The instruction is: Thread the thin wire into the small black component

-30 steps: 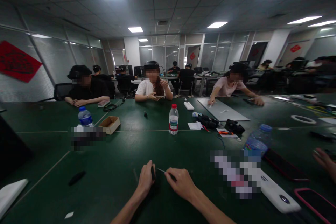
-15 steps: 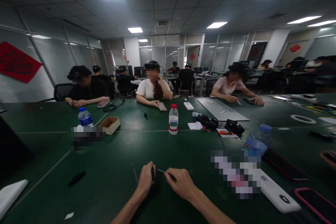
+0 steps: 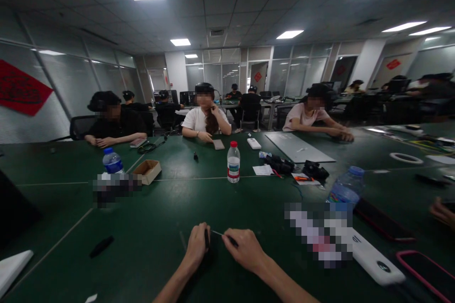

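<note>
Head view: one left hand (image 3: 196,242), fingers closed about a dark piece (image 3: 206,239), mostly hidden; one right hand (image 3: 245,247), closed round a thin tool (image 3: 232,241), dark handle, slim pale shaft bridging the gap towards the left hand; contact between tip and dark piece cannot be told. Both hands low over a green table (image 3: 159,213), near centre. Beyond them, one upright clear bottle (image 3: 233,163), red cap. Further left, one open cardboard box (image 3: 147,173); nearer, one slim black object (image 3: 101,246). At right, one white device (image 3: 375,255), lying flat.
</note>
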